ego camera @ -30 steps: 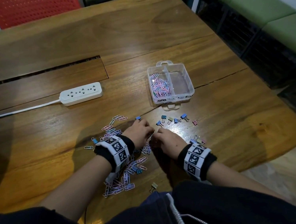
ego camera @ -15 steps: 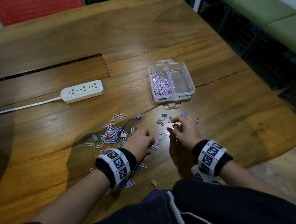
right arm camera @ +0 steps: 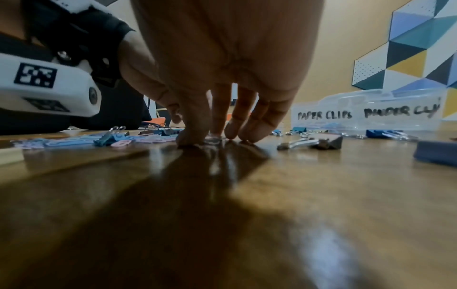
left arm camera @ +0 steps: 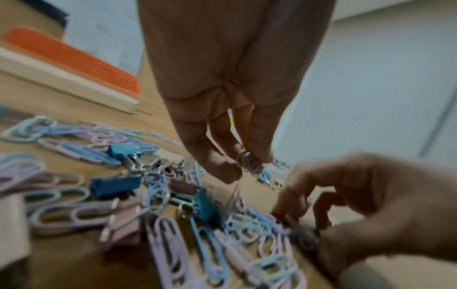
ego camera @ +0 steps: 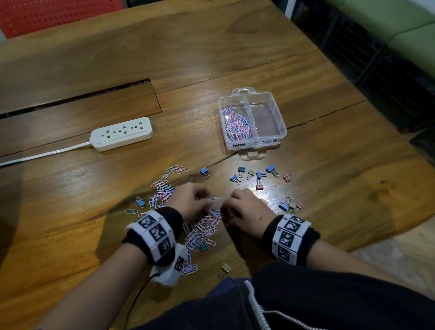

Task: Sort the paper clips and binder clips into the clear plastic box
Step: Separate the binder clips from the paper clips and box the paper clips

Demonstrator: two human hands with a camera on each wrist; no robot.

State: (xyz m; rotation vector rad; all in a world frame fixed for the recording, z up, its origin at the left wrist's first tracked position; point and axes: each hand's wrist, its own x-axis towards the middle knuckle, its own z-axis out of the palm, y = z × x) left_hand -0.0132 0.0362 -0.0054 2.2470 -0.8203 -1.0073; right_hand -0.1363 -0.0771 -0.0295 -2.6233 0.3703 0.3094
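Note:
Pastel paper clips [ego camera: 203, 227] lie heaped on the wooden table between my hands, with a few binder clips [left arm camera: 113, 184] mixed in. My left hand [ego camera: 206, 199] hovers over the heap and pinches a few paper clips [left arm camera: 247, 163] at its fingertips. My right hand [ego camera: 227, 207] is close beside it, fingertips down on the table, thumb and forefinger pinching a small clip [right arm camera: 213, 139] whose kind I cannot tell. The clear plastic box [ego camera: 278, 116] stands further back; its left compartment holds paper clips, its right one looks empty. More binder clips [ego camera: 254, 174] are scattered in front of the box.
A white power strip [ego camera: 122, 133] with its cable lies at the back left. A few binder clips [ego camera: 290, 206] sit right of my right hand, one [ego camera: 226, 269] near the table's front edge. A red chair [ego camera: 54, 8] stands behind the table; green benches stand at the right.
My right hand has come back from the scattered binder clips to the heap beside my left hand. My left hand has shifted forward slightly and now pinches paper clips.

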